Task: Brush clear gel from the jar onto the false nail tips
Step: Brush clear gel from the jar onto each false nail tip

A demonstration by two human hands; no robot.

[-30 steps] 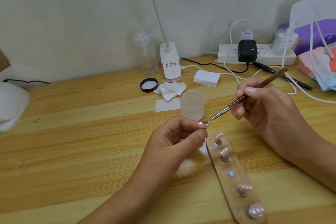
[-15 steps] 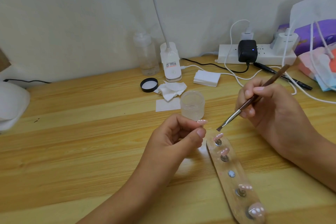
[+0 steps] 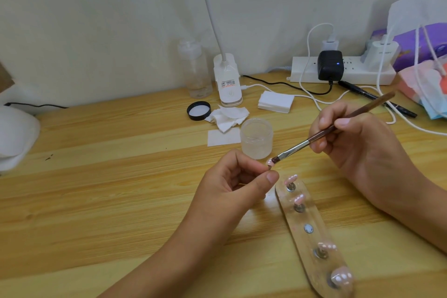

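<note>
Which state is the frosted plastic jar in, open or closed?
Open: the frosted plastic jar has no lid on its mouth; a round black lid lies apart on the wooden table.

Nail tip (image 3: 270,161) pale pink; brush (image 3: 335,126) has a dark reddish-brown handle, silver ferrule, dark bristles. Jar (image 3: 257,139) frosted clear; its lid (image 3: 198,110) black with white liner. Table (image 3: 101,176) light yellow wood, banded grain; adapter (image 3: 330,65) black, power strip (image 3: 355,76) white.

Looks like a home desk set up for nail work: pine tabletop (image 3: 96,189) against a plain wall (image 3: 96,19), power strip (image 3: 304,75) crowded with chargers (image 3: 330,65), clip lamp (image 3: 228,84), tissue pack (image 3: 411,41), wipes (image 3: 275,101), gel jar (image 3: 257,139), stand (image 3: 312,239) of nail tips (image 3: 291,178).
</note>
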